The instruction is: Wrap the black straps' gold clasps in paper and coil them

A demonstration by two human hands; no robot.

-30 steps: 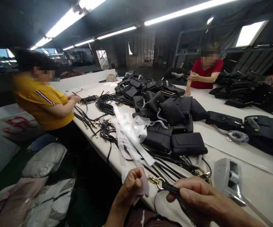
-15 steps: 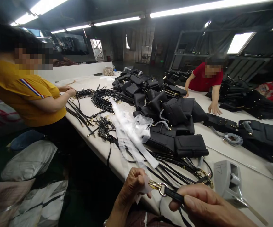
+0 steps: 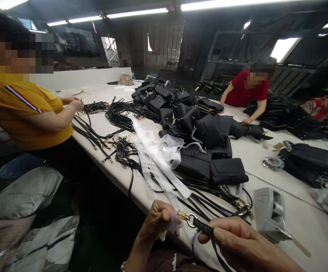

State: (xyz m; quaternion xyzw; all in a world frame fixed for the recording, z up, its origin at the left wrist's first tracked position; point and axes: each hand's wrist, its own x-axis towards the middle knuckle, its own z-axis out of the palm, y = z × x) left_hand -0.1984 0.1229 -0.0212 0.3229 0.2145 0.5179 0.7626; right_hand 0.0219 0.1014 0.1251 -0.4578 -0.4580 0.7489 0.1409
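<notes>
My right hand [image 3: 234,236] pinches a black bag strap [image 3: 205,227] close to its metal end. A gold clasp [image 3: 183,215] and ring lead from that strap end toward my left hand [image 3: 156,221]. The fingers of my left hand are closed on a piece of thin white wrapping [image 3: 175,223], which touches or partly covers the tip of the clasp. Just beyond my hands, more black straps [image 3: 206,198] lie along the table edge beside long translucent white strips [image 3: 164,166].
Black handbags [image 3: 200,126] are heaped mid-table. A grey tape dispenser [image 3: 267,211] stands right of my hands. One person in yellow [image 3: 36,98] works at the left, another in red [image 3: 244,90] across the table. Plastic-covered bundles [image 3: 27,192] lie low at the left.
My hands still hold the wrapping and strap in nearly the same pose. The person in red has pulled a black bag closer, and bags at the right have shifted. My view has turned slightly.
</notes>
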